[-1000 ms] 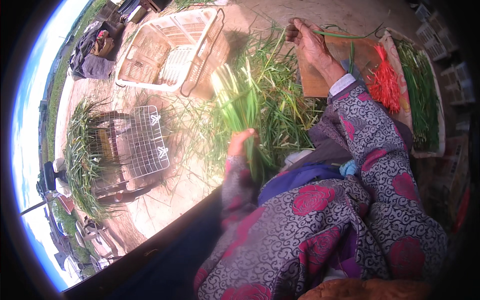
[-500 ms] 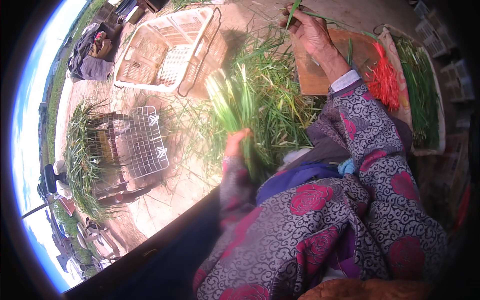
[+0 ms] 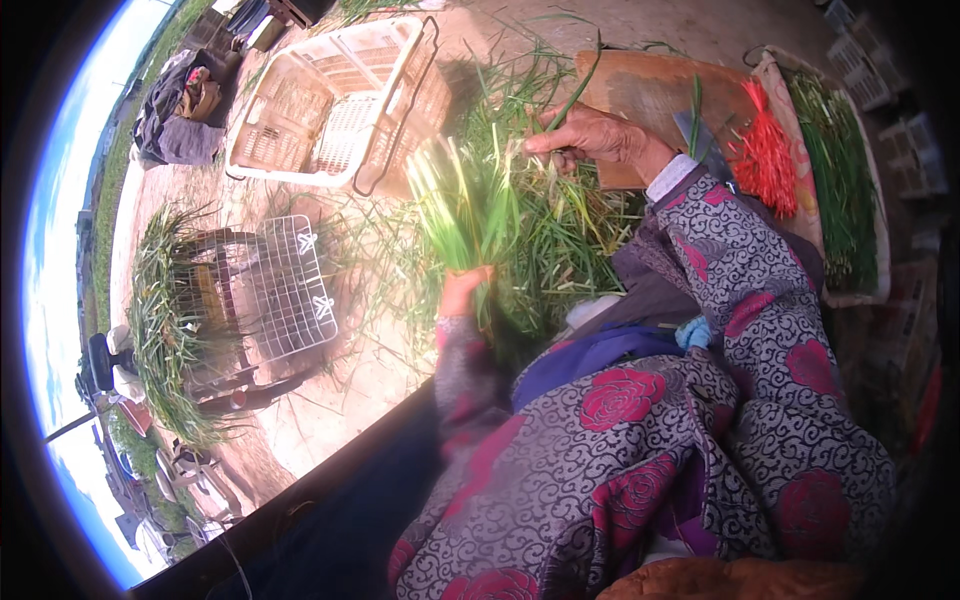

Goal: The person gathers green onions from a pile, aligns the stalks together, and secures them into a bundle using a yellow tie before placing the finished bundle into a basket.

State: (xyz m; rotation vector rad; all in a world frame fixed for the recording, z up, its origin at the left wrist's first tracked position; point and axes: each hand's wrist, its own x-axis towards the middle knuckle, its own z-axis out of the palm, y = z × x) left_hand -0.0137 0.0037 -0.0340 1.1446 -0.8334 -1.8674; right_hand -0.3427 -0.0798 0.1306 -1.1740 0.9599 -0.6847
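My left hand (image 3: 466, 290) is closed around a bunch of chives (image 3: 455, 205), its pale stem ends pointing up and away from me. To the right of the bunch, my right hand (image 3: 598, 138) has its fingers pinched on a long green chive blade (image 3: 583, 85). Below both hands spreads a heap of loose green leaves (image 3: 575, 235). Some of the bunch is blurred, and its lower leaves are in shadow.
A white plastic crate (image 3: 385, 62) lies beyond my left hand. A wire-mesh cart (image 3: 285, 290) carries long leaves (image 3: 165, 310). At right are a wooden board (image 3: 640, 75), red tie strips (image 3: 765, 165) and a tray of green chives (image 3: 840, 180).
My right hand has come down and left from above the board, close to the bunch, with a green blade in its fingers. My left hand with the bunch has shifted slightly left.
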